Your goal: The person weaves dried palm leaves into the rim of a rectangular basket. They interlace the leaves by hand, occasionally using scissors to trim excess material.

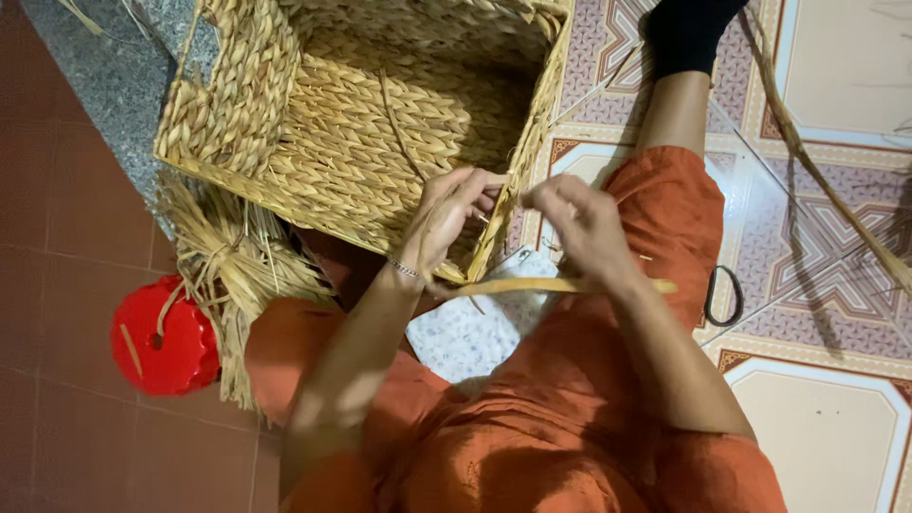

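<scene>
Head view is showing the left hand point(439, 220) and right hand point(578, 220) pinching closed on a flat straw strand point(560, 285) at the woven basket point(351, 123) rim. Strand looks light, bendy, brittle; basket stiff, best gripped by its rim.

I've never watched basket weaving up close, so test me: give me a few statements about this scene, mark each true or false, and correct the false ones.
1. Both hands work at the rim of a woven basket. True: the left hand and right hand meet at its near edge.
2. The basket is round. False: it is rectangular with straight sides.
3. A red plastic object lies on the floor beside a bundle of loose straw. True.
4. The person wears blue clothing. False: the clothing is orange.
5. A flat straw strip runs below the hands. True.
</scene>
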